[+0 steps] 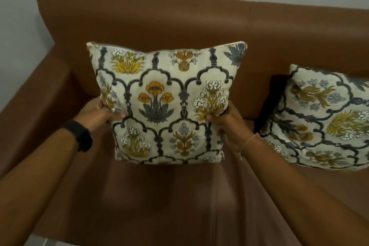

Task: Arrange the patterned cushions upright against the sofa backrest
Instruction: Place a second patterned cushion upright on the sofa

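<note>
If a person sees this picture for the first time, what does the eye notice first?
First comes the floral cushion in the middle, upright on the brown sofa and gripped at its sides by the left hand and right hand. Next, a second cushion with the same pattern leans at the right edge.

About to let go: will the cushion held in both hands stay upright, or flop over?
The cushion looks soft: the left hand and right hand dent its sides. Probably light. It may slump unless leaned on the backrest.
</note>
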